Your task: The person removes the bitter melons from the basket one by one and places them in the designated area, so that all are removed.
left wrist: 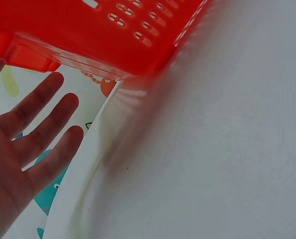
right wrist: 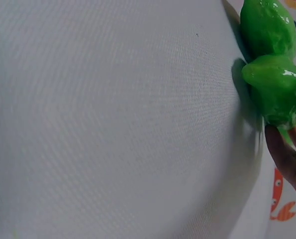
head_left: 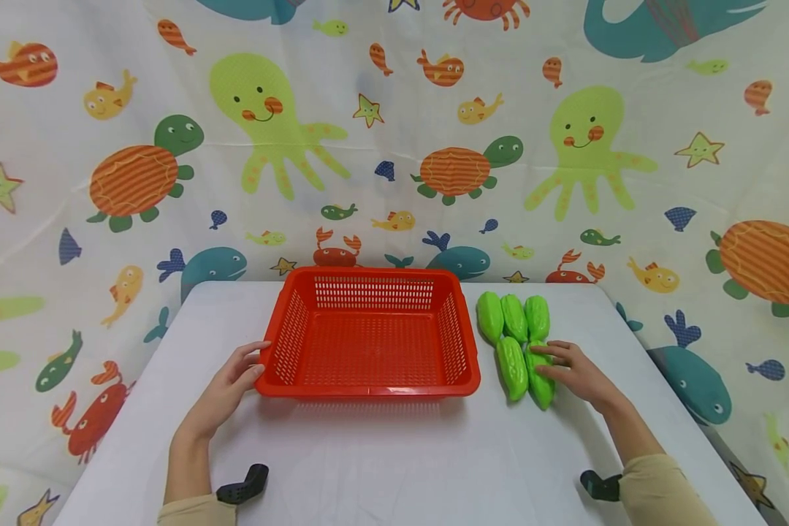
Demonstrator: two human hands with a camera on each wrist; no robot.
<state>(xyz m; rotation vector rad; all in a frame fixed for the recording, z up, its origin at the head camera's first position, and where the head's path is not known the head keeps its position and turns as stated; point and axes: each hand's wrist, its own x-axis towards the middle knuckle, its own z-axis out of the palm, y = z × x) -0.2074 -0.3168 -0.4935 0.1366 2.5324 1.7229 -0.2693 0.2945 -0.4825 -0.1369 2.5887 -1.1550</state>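
Observation:
A red plastic basket [head_left: 368, 393] with slotted walls sits on the table. My left hand [head_left: 239, 372] is at its left side, fingers spread and loosely bent by the rim; in the left wrist view several straight fingers [left wrist: 63, 117] lie below the basket's wall [left wrist: 113, 55]. Several bumpy green bitter melons lie in two rows right of the basket. My right hand [head_left: 570, 369] rests at the front right bitter melon [head_left: 540, 387], thumb and fingers touching it loosely. In the right wrist view this bitter melon [right wrist: 277, 84] partly hides the fingers [right wrist: 284, 154].
The other front bitter melon [head_left: 513, 369] lies left of the touched one, and the back row includes a bitter melon [head_left: 489, 316] beside the basket wall. Behind the white table [head_left: 381, 467] hangs a curtain [head_left: 394, 131] printed with sea animals.

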